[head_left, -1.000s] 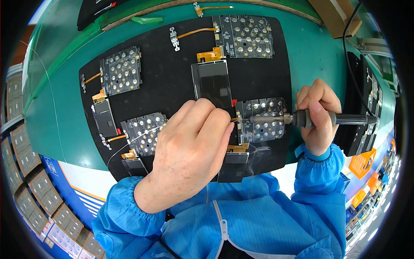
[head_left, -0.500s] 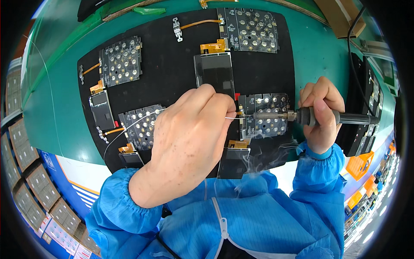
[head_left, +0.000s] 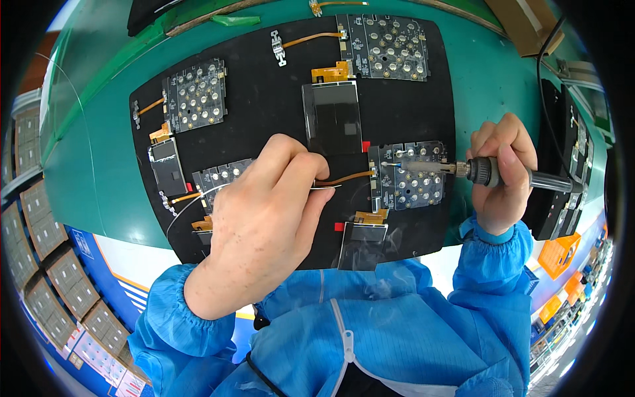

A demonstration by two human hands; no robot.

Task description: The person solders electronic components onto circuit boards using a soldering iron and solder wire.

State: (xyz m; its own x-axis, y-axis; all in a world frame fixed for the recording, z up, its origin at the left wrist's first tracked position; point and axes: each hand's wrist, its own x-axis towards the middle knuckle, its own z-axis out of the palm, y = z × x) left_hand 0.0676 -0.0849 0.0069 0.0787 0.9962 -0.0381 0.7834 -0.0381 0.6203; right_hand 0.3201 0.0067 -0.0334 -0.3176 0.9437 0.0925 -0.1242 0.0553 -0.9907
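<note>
My left hand (head_left: pixel 261 225) pinches a thin silvery solder wire (head_left: pixel 210 191), whose free end pokes out just past the fingertips. Wrapped round the handle of a soldering iron (head_left: pixel 486 171) is my right hand (head_left: pixel 506 175). The iron's tip lies over the left part of a dark keypad circuit board (head_left: pixel 417 190); whether it touches is unclear. From that board's left edge an orange flex cable (head_left: pixel 350 177) runs toward my left fingers, and its far end is hidden behind them. A small display (head_left: pixel 364 243) joins the board's lower edge by another orange flex.
The boards lie on a black mat (head_left: pixel 264 99) over a green table (head_left: pixel 99 192). More keypad boards (head_left: pixel 195 96) and displays (head_left: pixel 332 116) are spread about. Behind the iron hangs a black cable (head_left: pixel 544 92). At the right stands another rack of boards (head_left: pixel 569 178).
My left hand has drawn back leftward with the solder wire, uncovering the orange flex cable. The iron has shifted slightly right and away from the board's edge. The smoke has thinned.
</note>
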